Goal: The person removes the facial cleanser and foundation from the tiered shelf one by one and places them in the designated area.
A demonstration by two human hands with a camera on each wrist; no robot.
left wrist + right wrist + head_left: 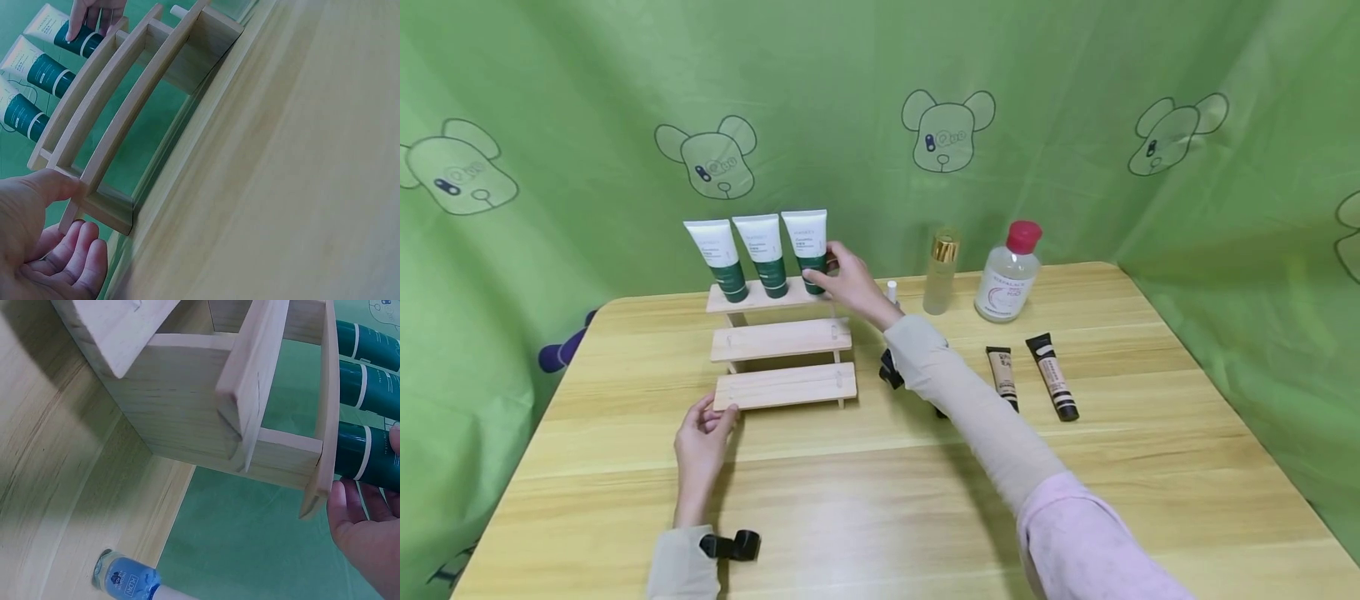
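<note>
The rightmost green-and-white tube [806, 242] stood cap-down at the right end of the top tier of a wooden stand [784, 386], with the middle tube [762, 250] and the left tube [715, 254] in a row beside it. It looked light and soft-walled, likely to give if squeezed hard and perhaps a little slippery; the green lower part near the stiffer cap seemed the best hold. The right hand [853, 283] gripped it there, thumb on the near face and fingers around the right side. The stand, 3 tiers of thin pale wood, seemed stiff but light enough to slide, so a low edge would suit for steadying; the left hand [702, 442] pinched the left end of its nearest, lowest tier. The 2 hands were well apart. To the right on the surface [820, 500] stood a gold-capped bottle [940, 279] and a red-capped bottle [1006, 279], with 2 small black-ended tubes [1052, 379] lying nearer. A green curtain [865, 192] hung on the far side.
</note>
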